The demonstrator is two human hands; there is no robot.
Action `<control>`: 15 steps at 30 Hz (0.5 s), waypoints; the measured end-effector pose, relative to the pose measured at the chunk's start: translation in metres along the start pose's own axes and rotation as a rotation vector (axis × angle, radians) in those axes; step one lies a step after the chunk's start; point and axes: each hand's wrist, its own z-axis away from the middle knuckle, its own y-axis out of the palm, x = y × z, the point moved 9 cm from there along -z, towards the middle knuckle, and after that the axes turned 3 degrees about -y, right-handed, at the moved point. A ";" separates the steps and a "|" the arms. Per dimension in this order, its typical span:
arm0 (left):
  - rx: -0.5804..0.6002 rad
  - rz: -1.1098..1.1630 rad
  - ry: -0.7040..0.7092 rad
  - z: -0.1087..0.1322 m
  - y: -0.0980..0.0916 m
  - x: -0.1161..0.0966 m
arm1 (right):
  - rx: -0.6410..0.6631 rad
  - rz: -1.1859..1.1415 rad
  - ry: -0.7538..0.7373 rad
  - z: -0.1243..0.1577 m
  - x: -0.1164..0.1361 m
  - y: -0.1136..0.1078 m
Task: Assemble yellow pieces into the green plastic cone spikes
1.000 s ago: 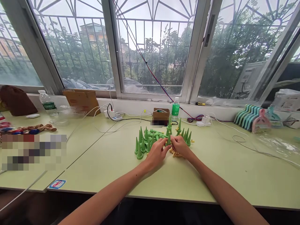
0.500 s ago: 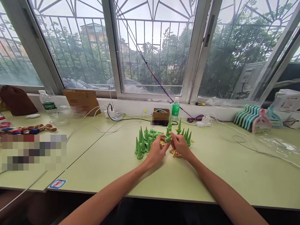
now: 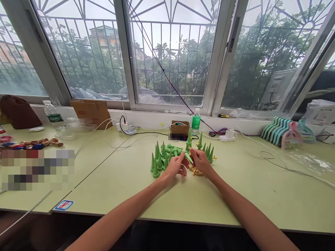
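A green plastic spike [image 3: 189, 158] with a pointed tip is between my two hands, its tip slanting down to the right. My left hand [image 3: 176, 168] pinches its wide end with the thumb side, while the lower fingers curl loosely underneath. Close against the spike, my right hand [image 3: 201, 163] is closed with its fingertips pressed together; what they hold is hidden. More green spikes [image 3: 156, 170] stand upright on their wide ends to the left, and others [image 3: 210, 153] stand behind my right hand. Small yellowish parts [image 3: 195, 171] lie in a pile beneath my right hand.
Green pieces lie on their sides in a heap [image 3: 171, 149] behind my left hand. A green-labelled bottle [image 3: 195, 122] and a small cardboard box [image 3: 180, 128] stand at the back. White cables [image 3: 269, 157] cross the table [image 3: 115, 184]. Small hangers [image 3: 277, 130] stand at the right.
The spike has turned so its tip points down and right. My left hand's lower fingers have loosened and dropped slightly. My right hand stays nearly in place.
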 end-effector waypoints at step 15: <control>-0.005 -0.044 0.103 0.003 -0.003 -0.008 | 0.066 0.068 -0.017 0.000 0.005 0.004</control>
